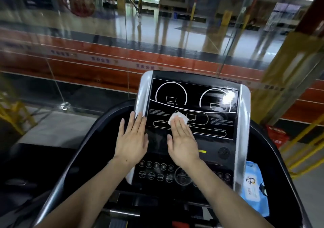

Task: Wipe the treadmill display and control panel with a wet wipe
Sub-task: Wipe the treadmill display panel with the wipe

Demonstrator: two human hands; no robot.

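Two flat, released hands on one treadmill display: right hand presses one wet wipe; left hand rests empty.

Right hand flat, fingers straight, pressing a white wet wipe against the black treadmill display; wipe bunched under and just beyond the fingertips, over the middle oval marking. Left hand just beside the right, also flat with straight fingers, lying along the display's left edge, fingertips touching the silver side trim. Below both wrists, rows of round buttons on the control panel. Well right of the right forearm, a blue wipes pack lying beside the console. Beyond the fingertips, a glass barrier and a glossy floor.
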